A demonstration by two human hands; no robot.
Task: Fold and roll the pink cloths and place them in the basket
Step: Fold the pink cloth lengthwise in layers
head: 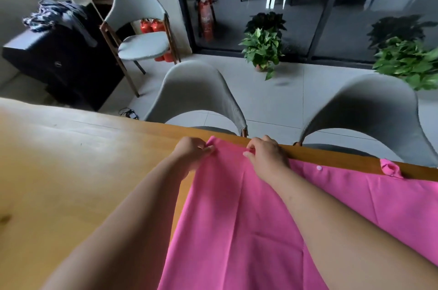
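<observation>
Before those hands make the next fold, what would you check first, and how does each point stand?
1. Grip of the left hand on the far edge of the pink cloth: ok, pinched.
2. Grip of the right hand on that same edge: ok, pinched.
3. Cloth lying flat on the table: ok, light creases only.
4. Near end of the cloth: cannot tell, out of frame.
5. Reach to the basket: cannot tell, none in view.

Both hands, left hand point(192, 152) and right hand point(266, 155), pinching pink cloth point(237, 218) edge on wooden table point(83, 171).
</observation>
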